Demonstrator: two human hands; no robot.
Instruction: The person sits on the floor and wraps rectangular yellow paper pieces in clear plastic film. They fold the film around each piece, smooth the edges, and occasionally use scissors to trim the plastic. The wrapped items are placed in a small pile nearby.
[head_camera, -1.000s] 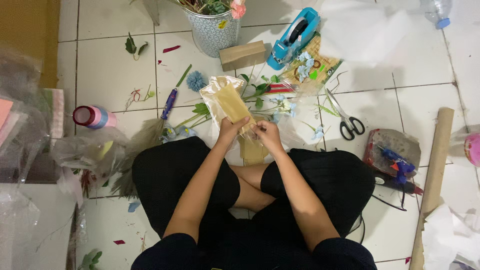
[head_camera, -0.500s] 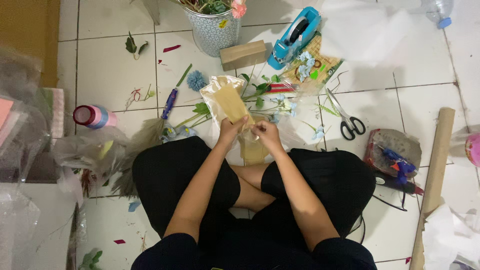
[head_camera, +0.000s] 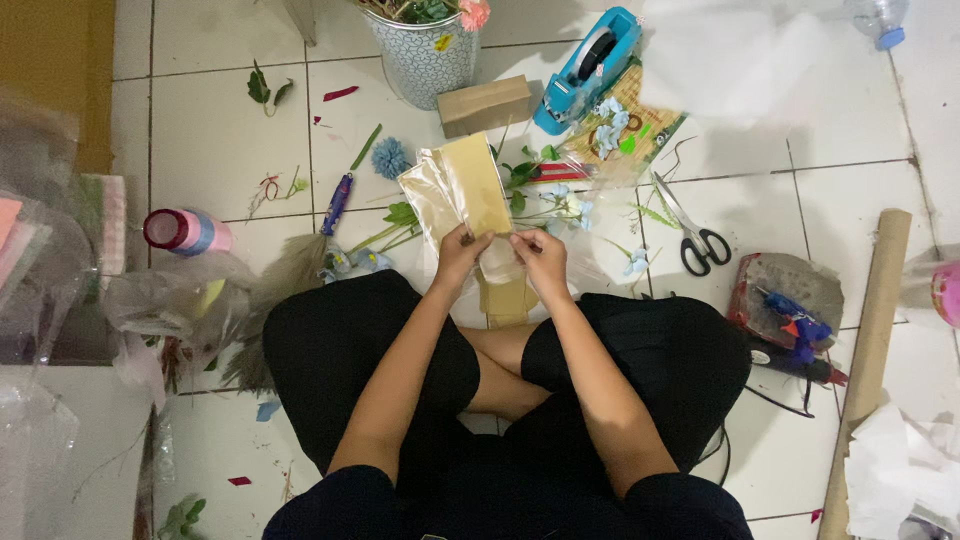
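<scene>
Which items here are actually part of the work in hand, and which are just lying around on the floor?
In hand:
left hand and right hand, both gripping the gold sheets in clear wrap
stack of gold pieces in the lap

Lying about:
scissors
blue tape dispenser
small brown box
glue gun
cardboard tube
patterned bucket

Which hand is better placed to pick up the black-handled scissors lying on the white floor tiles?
The right hand, probably. The black-handled scissors lie on that hand's side, beyond the right knee. The left hand would have to cross over. Both hands pinch the clear sleeve of gold paper.
</scene>
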